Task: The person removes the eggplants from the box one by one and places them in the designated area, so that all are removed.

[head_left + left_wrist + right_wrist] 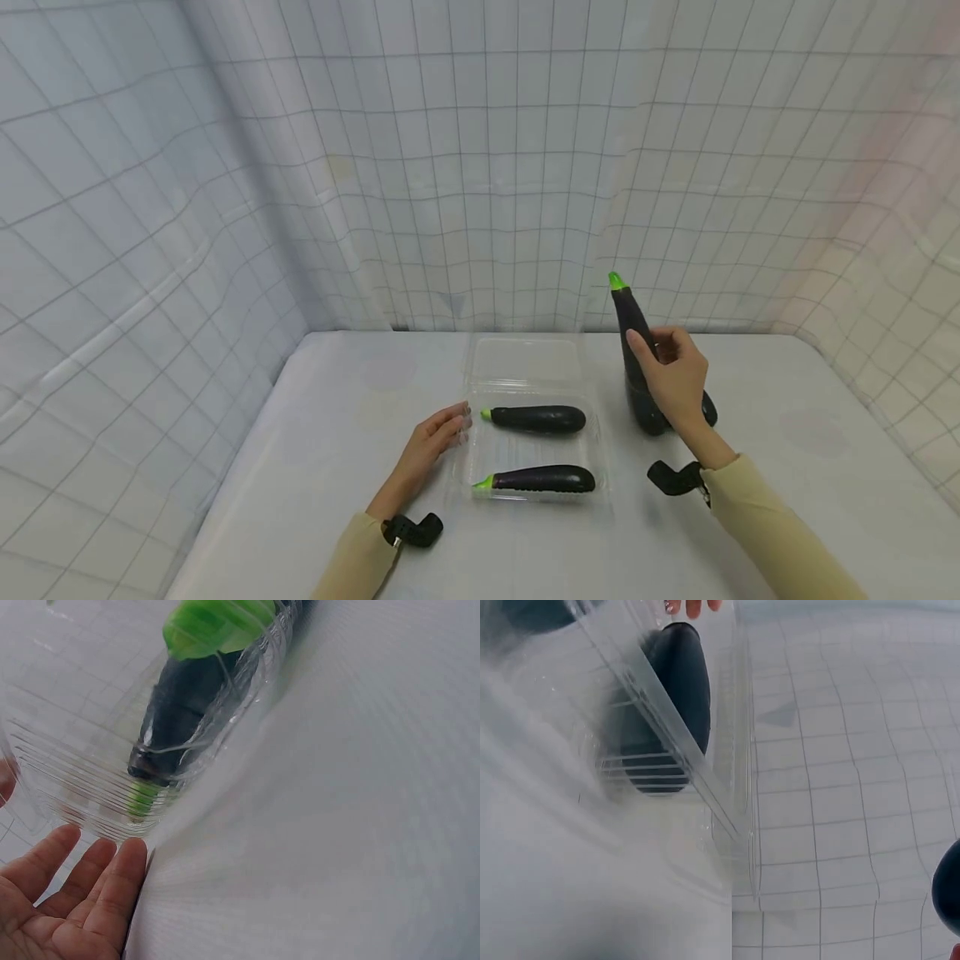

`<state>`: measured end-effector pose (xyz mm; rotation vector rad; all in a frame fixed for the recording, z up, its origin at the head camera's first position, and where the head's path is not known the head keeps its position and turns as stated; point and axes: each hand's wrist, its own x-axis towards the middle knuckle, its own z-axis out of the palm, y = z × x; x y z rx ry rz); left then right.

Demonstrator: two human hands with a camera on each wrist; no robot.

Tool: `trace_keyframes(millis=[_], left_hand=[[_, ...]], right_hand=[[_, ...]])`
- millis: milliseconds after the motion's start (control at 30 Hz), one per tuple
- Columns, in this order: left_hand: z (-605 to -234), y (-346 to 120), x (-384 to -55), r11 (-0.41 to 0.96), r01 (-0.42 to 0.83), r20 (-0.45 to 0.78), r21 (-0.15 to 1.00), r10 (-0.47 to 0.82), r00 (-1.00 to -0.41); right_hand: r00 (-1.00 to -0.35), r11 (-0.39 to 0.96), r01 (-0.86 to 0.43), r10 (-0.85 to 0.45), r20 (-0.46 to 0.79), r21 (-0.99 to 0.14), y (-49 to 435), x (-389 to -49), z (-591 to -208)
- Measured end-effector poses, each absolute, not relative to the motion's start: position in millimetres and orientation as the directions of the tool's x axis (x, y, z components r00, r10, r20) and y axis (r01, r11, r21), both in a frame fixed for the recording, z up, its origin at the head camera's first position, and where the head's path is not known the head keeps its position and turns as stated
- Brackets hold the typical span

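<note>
My right hand [675, 375] grips a dark eggplant [630, 321] with a bright green stem, thumb on the near side. It is tilted, stem end up, right of a clear plastic clamshell box [525, 450]. In the right wrist view, the rounded end of an eggplant [949, 889] shows at the right edge. Inside the box lie two eggplants, one at the back [538, 419] and one at the front [546, 478], stems to the left. My left hand [427, 450] rests at the box's left side, its fingers [120, 881] extended against the ribbed wall.
The box's clear lid [525, 360] lies folded back behind it. More dark eggplant [708, 408] shows on the white table [352, 400] beside and below my right hand, partly hidden by it. A white gridded curtain [480, 167] encloses the back and sides.
</note>
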<state>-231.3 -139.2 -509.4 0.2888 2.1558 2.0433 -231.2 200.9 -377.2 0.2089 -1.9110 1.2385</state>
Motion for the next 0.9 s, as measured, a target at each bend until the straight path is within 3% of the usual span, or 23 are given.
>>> trace_keyframes(millis=[267, 500, 900], left_hand=[[-507.0, -139.7, -228.9, 0.065, 0.038, 0.021, 0.997, 0.250, -0.968], [-506.7, -138.3, -230.3, 0.086, 0.043, 0.022, 0.995, 0.240, -0.971], [-507.8, -137.7, -229.3, 0.064, 0.060, 0.043, 0.996, 0.241, -0.970]], right_hand=[[-0.626, 0.516, -0.468, 0.380, 0.681, -0.717, 246.0, -262.2, -404.9], [-0.637, 0.537, -0.374, 0.444, 0.630, -0.756, 278.8, -264.8, -409.1], [-0.752, 0.586, -0.033, 0.519, 0.406, -0.810, 327.3, -259.0, -425.9]])
